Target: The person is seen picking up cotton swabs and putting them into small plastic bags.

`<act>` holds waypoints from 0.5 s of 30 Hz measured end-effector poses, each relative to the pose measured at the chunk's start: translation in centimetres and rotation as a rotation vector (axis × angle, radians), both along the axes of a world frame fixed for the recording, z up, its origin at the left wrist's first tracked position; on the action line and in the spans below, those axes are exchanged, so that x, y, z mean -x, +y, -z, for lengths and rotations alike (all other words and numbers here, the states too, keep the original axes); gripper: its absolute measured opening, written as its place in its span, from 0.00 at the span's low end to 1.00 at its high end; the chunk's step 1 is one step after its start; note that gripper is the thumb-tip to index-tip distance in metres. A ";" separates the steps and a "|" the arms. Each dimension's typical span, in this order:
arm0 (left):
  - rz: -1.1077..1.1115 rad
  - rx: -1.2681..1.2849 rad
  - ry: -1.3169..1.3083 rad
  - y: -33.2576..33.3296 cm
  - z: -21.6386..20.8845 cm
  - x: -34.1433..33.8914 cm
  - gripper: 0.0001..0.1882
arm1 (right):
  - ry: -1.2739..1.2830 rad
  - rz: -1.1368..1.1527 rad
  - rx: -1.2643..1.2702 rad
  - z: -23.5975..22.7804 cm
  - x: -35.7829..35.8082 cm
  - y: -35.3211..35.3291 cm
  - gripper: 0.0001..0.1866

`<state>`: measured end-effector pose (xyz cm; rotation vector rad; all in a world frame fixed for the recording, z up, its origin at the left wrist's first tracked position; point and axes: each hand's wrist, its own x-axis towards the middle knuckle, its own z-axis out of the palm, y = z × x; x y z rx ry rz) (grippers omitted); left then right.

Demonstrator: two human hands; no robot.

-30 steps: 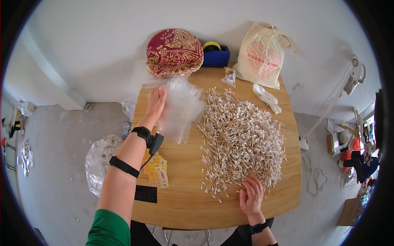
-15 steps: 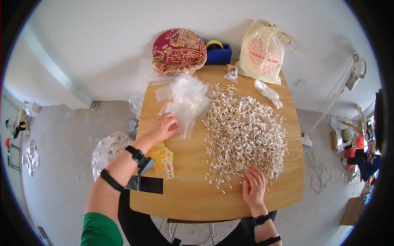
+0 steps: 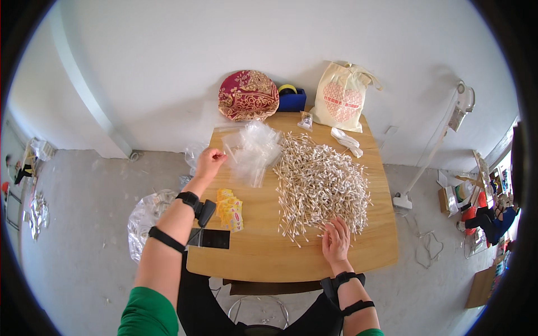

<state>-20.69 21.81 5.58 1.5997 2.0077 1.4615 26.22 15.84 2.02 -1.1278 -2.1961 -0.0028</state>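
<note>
A heap of clear plastic bags lies on the left half of the wooden table. At the heap's left edge my left hand is closed in a pinch, with what looks like the rim of a clear bag at its fingertips. A large loose pile of cotton swabs with wooden sticks covers the right half. My right hand rests palm down on the pile's near edge, fingers stretched forward and touching the swabs. Several yellow printed packets lie in a small stack nearer me on the left.
A dark phone lies by the near left edge. Along the back stand a red-and-gold patterned cloth item, a blue tape dispenser and a cream drawstring bag. A white cloth bundle and a small filled clear bag lie before them.
My left hand has moved left from the bags' near side to their left edge, its fingers now pinched. My right hand stays at the swabs. The whole view has shifted.
</note>
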 end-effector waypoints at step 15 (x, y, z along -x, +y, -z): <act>0.086 0.201 0.232 -27.5 -4.4 -15.7 0.09 | 0.655 -0.374 0.909 -6.5 14.9 -17.3 0.17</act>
